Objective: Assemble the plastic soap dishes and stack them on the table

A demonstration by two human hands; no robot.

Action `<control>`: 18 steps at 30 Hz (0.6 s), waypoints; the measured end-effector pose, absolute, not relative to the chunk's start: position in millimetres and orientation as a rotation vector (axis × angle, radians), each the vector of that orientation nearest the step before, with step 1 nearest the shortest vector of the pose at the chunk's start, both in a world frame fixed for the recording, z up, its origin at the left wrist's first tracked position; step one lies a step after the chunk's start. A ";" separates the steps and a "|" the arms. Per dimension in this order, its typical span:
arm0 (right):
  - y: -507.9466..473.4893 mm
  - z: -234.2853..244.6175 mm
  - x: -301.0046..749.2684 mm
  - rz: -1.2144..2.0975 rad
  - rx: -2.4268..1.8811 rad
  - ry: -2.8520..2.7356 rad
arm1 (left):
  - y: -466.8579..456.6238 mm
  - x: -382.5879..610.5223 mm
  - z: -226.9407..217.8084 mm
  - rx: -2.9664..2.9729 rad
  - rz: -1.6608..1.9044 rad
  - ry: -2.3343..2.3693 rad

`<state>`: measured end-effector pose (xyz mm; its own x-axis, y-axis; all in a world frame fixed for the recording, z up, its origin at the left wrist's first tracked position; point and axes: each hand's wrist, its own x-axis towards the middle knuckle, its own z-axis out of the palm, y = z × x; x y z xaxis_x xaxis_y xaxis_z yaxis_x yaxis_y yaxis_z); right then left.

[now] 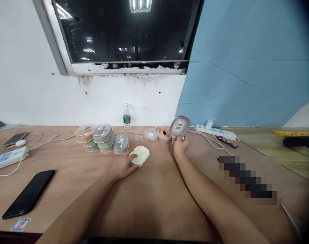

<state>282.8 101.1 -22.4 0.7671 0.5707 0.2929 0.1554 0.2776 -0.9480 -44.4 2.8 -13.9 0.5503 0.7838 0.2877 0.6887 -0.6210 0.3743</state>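
Note:
My left hand (123, 166) grips the near left edge of a cream shallow oval dish (142, 155), fingers over its rim, at the table's middle. Raised at the right, my right hand (181, 145) holds up a grey oval frame (173, 130) with an opening in its centre, gripped by its lower edge. Beside that hand stands an orange oval container (164, 136), and left of it lies a clear lid (151, 135). Closest to my left hand is a grey lidded box (121, 145).
Stacked lidded boxes (103, 134) in grey, green and pink stand at the left. Behind them is a water bottle (127, 117). Power strips (218, 131) with cables lie at both sides. A black phone (28, 195) rests front left; a blurred dark object (251, 179) lies right.

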 end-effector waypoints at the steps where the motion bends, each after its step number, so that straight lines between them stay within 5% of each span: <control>1: 101.3 -23.5 283.2 0.327 -1.276 -0.657 | 2.5 -44.3 -14.0 2.573 0.621 1.243; 18: 100.2 -20.2 285.7 0.352 -1.244 -0.671 | 0.5 -43.2 -18.5 2.529 0.588 1.316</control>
